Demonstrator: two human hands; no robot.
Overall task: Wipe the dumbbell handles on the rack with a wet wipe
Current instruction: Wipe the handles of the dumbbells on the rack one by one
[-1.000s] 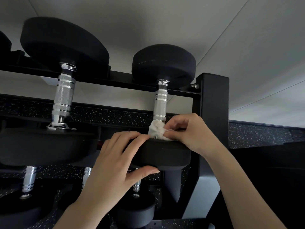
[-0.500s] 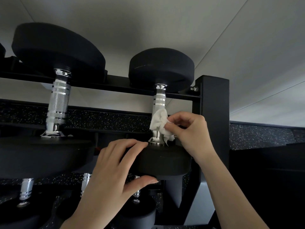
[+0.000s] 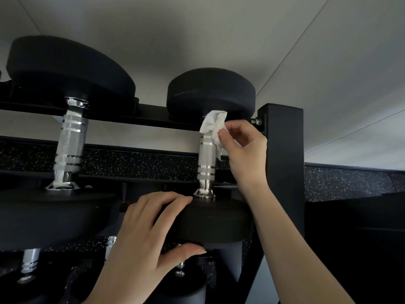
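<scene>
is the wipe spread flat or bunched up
Bunched up: the wet wipe shows crumpled folds, pinched by the right hand against the handle.

Pale grey wall (image 3: 219, 29) occupies the area above the right hand (image 3: 243, 150), plain and evenly lit. 2 thin straight seams (image 3: 350, 137) cross it above and right of that hand. Black floor (image 3: 346, 181) with white specks lies right of it and continues above the left hand (image 3: 140, 233). Light is soft.

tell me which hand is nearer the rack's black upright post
Right. The right hand, pinching the wet wipe, is just left of the post; the left hand grips the near dumbbell head, farther left and lower.
</scene>
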